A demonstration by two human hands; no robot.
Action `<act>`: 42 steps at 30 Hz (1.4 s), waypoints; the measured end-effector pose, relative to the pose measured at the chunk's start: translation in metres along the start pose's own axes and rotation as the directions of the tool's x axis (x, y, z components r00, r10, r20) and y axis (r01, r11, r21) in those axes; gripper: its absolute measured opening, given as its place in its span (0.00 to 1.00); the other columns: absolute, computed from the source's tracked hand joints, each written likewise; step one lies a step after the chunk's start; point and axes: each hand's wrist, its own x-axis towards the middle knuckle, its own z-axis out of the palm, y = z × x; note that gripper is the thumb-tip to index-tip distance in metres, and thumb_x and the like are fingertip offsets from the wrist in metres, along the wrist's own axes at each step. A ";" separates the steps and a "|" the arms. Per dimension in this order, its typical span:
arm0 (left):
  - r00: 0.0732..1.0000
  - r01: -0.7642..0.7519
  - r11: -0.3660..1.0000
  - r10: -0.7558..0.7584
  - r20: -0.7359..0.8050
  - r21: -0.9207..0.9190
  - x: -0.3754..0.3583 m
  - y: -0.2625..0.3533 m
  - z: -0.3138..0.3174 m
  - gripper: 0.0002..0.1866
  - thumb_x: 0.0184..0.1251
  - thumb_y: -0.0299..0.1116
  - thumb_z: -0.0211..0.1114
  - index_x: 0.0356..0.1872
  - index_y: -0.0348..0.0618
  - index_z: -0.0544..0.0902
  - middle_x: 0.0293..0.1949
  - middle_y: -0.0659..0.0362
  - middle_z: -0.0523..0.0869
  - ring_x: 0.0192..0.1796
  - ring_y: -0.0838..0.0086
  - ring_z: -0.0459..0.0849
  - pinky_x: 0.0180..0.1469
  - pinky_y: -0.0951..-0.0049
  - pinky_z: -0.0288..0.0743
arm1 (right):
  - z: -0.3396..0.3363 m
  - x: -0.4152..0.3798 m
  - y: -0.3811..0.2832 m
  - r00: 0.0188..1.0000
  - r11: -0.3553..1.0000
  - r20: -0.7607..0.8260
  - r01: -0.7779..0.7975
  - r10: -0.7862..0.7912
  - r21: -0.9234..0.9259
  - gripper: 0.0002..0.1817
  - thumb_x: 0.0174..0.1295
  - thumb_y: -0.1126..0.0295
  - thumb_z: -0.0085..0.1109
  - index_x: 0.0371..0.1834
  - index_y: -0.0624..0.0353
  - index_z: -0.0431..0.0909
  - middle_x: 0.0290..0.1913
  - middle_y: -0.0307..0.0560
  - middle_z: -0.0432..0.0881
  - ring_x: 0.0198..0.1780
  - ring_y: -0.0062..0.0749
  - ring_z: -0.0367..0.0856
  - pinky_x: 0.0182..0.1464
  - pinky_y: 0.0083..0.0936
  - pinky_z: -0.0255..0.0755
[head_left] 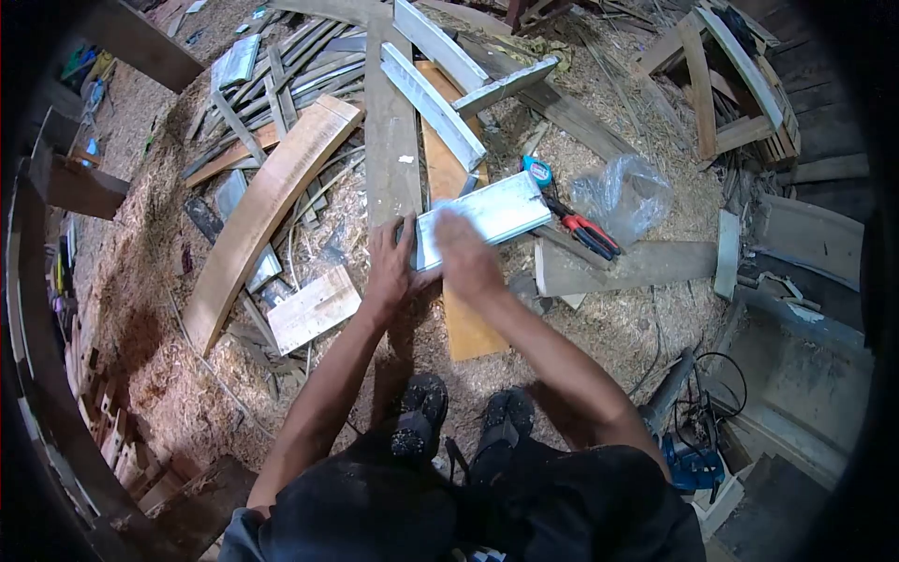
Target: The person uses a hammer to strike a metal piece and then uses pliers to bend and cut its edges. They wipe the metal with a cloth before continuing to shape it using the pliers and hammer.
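Observation:
A short white-painted wooden board [501, 217] lies slantwise in front of me, over a long plank and an orange-brown board [473, 323]. My left hand [390, 258] is closed on its left end, fingers wrapped over the edge. My right hand [466, 255] is over the board's left part, smeared by motion, so I cannot tell whether it holds anything. Just past the board's right end are a teal tape measure [537, 170] and red-handled pliers [588, 230].
Sawdust and shavings cover the ground. A curved plank [272, 211] lies at left near a pale wood block [314, 309]. White-edged boards [433, 108] rest ahead. A clear plastic bag [623, 199] sits right of the pliers; a blue power tool [693, 464] with a cord lies lower right.

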 end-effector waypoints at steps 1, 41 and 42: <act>1.000 0.017 1.000 -0.017 -0.009 -0.008 0.004 0.002 -0.002 0.55 0.45 0.60 0.79 0.70 0.32 0.67 0.61 0.41 0.71 0.62 0.47 0.70 0.67 0.50 0.64 | -0.013 0.002 -0.020 0.997 0.986 0.070 0.055 -0.044 -0.159 0.20 0.70 0.74 0.46 0.62 0.72 0.74 0.66 0.68 0.75 0.71 0.53 0.71 0.78 0.46 0.54; 0.955 0.046 0.998 -0.054 0.292 0.036 0.033 0.016 -0.030 0.56 0.35 0.55 0.83 0.67 0.35 0.69 0.60 0.47 0.76 0.61 0.51 0.75 0.57 0.49 0.71 | -0.039 0.016 0.044 0.927 0.910 -0.020 -0.373 0.376 -0.181 0.23 0.65 0.78 0.46 0.63 0.67 0.74 0.65 0.59 0.78 0.68 0.50 0.75 0.74 0.45 0.60; 0.950 0.064 0.997 -0.072 0.303 0.034 0.031 0.016 -0.029 0.56 0.35 0.55 0.83 0.68 0.35 0.69 0.60 0.47 0.76 0.61 0.51 0.75 0.57 0.49 0.71 | -0.070 0.026 0.062 0.938 0.873 -0.020 -0.329 0.346 -0.360 0.22 0.65 0.78 0.45 0.63 0.68 0.74 0.64 0.60 0.78 0.66 0.52 0.75 0.73 0.43 0.63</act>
